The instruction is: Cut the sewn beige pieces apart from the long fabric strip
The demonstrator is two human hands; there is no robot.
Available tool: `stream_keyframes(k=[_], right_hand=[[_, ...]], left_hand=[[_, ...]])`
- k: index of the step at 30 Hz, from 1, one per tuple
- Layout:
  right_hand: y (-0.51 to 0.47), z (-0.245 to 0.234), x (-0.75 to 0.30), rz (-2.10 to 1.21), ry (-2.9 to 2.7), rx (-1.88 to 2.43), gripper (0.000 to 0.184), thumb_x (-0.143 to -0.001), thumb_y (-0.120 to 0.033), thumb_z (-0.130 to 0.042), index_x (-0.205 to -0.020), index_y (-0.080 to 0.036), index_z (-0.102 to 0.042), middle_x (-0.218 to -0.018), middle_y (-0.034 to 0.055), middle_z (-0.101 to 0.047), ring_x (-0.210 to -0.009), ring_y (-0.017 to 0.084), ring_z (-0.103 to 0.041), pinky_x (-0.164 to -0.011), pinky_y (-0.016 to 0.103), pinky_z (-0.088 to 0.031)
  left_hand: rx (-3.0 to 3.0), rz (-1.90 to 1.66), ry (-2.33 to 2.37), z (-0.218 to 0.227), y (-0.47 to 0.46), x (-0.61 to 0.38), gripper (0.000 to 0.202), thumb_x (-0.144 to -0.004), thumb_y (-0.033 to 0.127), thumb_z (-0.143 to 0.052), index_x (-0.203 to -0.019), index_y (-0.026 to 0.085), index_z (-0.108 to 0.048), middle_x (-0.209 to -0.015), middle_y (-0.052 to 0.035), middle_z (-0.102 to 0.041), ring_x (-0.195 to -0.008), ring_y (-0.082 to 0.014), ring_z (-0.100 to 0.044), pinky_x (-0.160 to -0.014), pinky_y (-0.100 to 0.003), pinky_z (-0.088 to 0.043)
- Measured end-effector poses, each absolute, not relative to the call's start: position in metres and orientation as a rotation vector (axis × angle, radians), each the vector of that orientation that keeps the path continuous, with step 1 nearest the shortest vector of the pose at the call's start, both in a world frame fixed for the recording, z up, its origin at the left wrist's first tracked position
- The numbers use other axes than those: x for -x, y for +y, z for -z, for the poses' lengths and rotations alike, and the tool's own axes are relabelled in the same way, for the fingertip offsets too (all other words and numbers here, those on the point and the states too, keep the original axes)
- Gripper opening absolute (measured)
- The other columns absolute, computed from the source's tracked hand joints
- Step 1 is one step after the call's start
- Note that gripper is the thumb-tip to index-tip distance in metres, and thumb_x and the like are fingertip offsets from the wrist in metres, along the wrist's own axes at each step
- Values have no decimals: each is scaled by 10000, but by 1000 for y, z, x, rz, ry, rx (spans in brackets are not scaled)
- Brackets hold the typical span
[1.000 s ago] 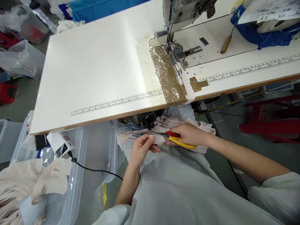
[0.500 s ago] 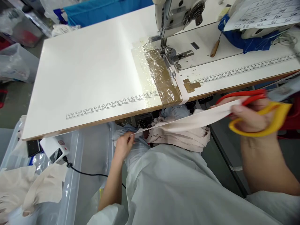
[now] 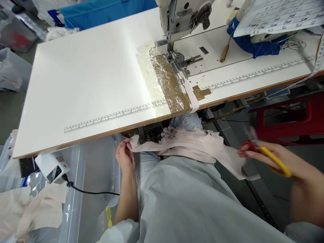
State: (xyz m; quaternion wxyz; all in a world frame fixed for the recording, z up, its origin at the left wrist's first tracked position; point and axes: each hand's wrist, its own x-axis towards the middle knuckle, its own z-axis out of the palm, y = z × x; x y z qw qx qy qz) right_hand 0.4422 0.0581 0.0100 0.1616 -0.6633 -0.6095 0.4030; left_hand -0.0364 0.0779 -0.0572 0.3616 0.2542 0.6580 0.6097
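Observation:
My left hand (image 3: 124,156) pinches the left end of a pale pink fabric strip (image 3: 192,145) that lies bunched across my lap, just below the table edge. My right hand (image 3: 268,157), blurred by motion, is out to the right and closed round the red and yellow handles of a pair of scissors (image 3: 274,162). The strip's right end hangs close to that hand. A pale grey garment (image 3: 187,202) covers my lap under the strip.
A white sewing table (image 3: 88,74) with printed rulers carries a sewing machine (image 3: 182,17) and a taped patch by the needle. Clear plastic bins (image 3: 83,189) with beige fabric and a white device stand at lower left. A red stool (image 3: 291,118) is at right.
The scissors first lay against the strip on my lap. My right hand then swung up and right with them, stretching the strip, and has now dropped lower. My left hand slid left along the strip.

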Motion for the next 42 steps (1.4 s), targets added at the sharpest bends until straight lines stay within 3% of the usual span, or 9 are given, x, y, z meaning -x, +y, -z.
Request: stream_keyframes(k=[3, 8, 16, 19, 22, 28, 31, 38, 42], right_hand=[[64, -2, -400, -1347, -1684, 1799, 515, -758, -731, -707, -877, -231, -680, -928, 161, -717, -855, 318, -683, -796, 479, -562], [84, 4, -312, -1624, -1481, 1235, 510, -839, -662, -671, -1098, -226, -616, -1210, 130, -651, -1126, 292, -634, -1016, 459, -516], [97, 9, -249, -1792, -1416, 1035, 470, -847, -633, -662, -943, -189, -539, -807, 13, -569, -746, 185, -560, -691, 299, -489], [101, -3, -247, -1664, -1548, 1106, 412, -841, -570, -682, -894, -196, -518, -779, -12, -518, -699, 155, -491, -650, 270, -436], [106, -11, -243, -1545, -1716, 1093, 372, -858, -532, -646, -820, -202, -479, -768, -9, -487, -706, 155, -453, -631, 262, -392], [108, -12, -242, -1511, -1829, 1119, 388, -883, -548, -617, -813, -204, -450, -766, -13, -488, -697, 144, -448, -637, 258, -380], [109, -11, -257, -1673, -1849, 1120, 424, -883, -599, -611, -866, -199, -471, -862, 22, -554, -773, 167, -509, -680, 268, -420], [123, -7, -284, -1924, -2301, 1071, 533, -897, -704, -480, -729, -208, -380, -658, -44, -385, -606, 117, -341, -549, 238, -289], [133, -10, -277, -1941, -2471, 1050, 544, -892, -711, -465, -704, -209, -370, -621, -43, -382, -574, 118, -347, -528, 246, -260]], left_hand=[[-933, -1469, 1534, 27, 66, -5, 381, -811, 555, -609, -677, 206, -676, -483, 35, -401, -474, -122, -361, -544, -285, -350], [-1371, -1147, 1181, -13, 49, -47, 548, -876, 659, -529, -572, 240, -709, -440, -24, -462, -474, -171, -410, -611, -363, -390], [-1440, -1035, 1088, -9, 42, -46, 516, -935, 582, -496, -598, 231, -666, -513, -47, -536, -537, -187, -471, -608, -350, -385], [-1245, -1124, 1245, 1, 41, -48, 304, -865, 526, -658, -862, 223, -681, -792, -55, -626, -667, -173, -545, -647, -305, -439], [-998, -1057, 1300, 5, 45, -54, 459, -766, 528, -769, -1079, 234, -607, -1055, -67, -633, -696, -140, -577, -608, -255, -457], [-857, -880, 1288, 0, 55, -53, 491, -763, 657, -713, -805, 184, -590, -583, 37, -532, -506, -95, -423, -484, -207, -328], [-763, -926, 1303, -1, 56, -46, 508, -720, 653, -755, -785, 175, -596, -628, 28, -563, -531, -91, -444, -495, -199, -345], [-612, -917, 1276, 1, 58, -36, 474, -657, 581, -829, -777, 156, -658, -668, 7, -608, -570, -98, -489, -536, -203, -392], [-561, -888, 1282, 0, 57, -34, 476, -625, 564, -854, -779, 143, -695, -684, -16, -653, -572, -107, -518, -543, -211, -408]])
